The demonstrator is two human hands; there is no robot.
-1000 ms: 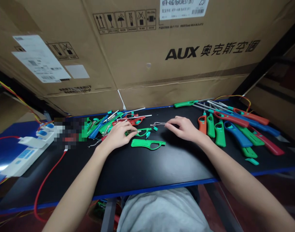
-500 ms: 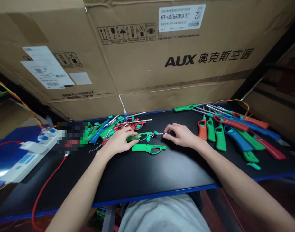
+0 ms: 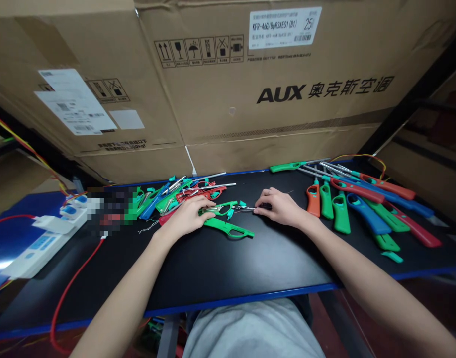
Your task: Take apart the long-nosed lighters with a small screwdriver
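A cardboard box [image 3: 213,112], matt brown with printed symbols, pasted paper labels and a vertical crease, fills the upper half of the frame. Below it lies a smooth black desk [image 3: 250,266] with a blue edge and a soft sheen.

At centre, the upper green casing [image 3: 233,205], thin moulded plastic with a looped trigger opening, carries small metal and pale parts. A lower green casing [image 3: 231,228] of similar shape lies slanted just below it. A small teal trigger [image 3: 230,214] lies between the two. Thin wires [image 3: 244,209] run from the right end of the upper casing.

At centre left is a jumbled pile of lighter parts [image 3: 171,196]: coloured plastic shells and shiny metal tubes. At centre right lie lighters [image 3: 367,213] with glossy orange, green, blue and red handles, several with slim metal barrels. A white plastic power strip [image 3: 37,248] stands at far left, near a curving red cable [image 3: 73,278].

The left hand [image 3: 188,216] is nearly closed, thumb and forefinger gripping the left end of the upper casing. The right hand [image 3: 278,206] is curled, its fingertips pinched together on the wires; the exact contact is too small to make out.
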